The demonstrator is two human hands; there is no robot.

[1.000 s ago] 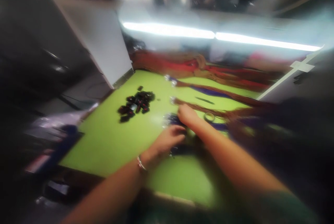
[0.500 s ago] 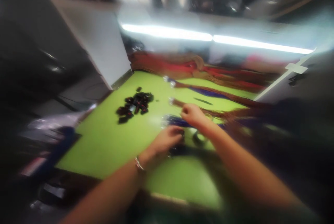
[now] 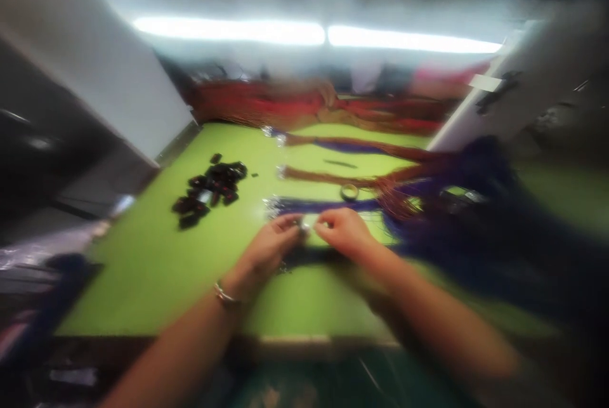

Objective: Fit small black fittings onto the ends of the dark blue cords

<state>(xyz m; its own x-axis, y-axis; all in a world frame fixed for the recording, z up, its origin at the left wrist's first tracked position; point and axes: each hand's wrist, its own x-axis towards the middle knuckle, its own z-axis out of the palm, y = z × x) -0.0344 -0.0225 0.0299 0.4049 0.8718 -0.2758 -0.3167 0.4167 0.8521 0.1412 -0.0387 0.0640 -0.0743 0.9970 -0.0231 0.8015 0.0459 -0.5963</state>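
My left hand (image 3: pixel 276 242), with a bracelet at its wrist, pinches a small dark part (image 3: pixel 302 224) that shows at the fingertips. Close on its right, my right hand (image 3: pixel 346 229) has its thumb and fingers pressed together; whatever lies between them is too small and blurred to name. A bundle of blue wires (image 3: pixel 328 206) with clear connector ends runs just behind both hands. Beneath them another dark blue bundle (image 3: pixel 316 256) crosses the green tabletop (image 3: pixel 143 268).
A heap of black parts (image 3: pixel 212 189) lies to the left. Brown wire bundles (image 3: pixel 323 176), a tape roll (image 3: pixel 349 192) and a thin dark tool (image 3: pixel 340 164) are farther back. Red and brown wires (image 3: pixel 266 103) line the rear. White panels (image 3: pixel 128 72) stand at the sides.
My right hand has come down from over the wires, close to my left hand. My left hand's fingertips have turned up, showing the small part. The view has swung to the right.
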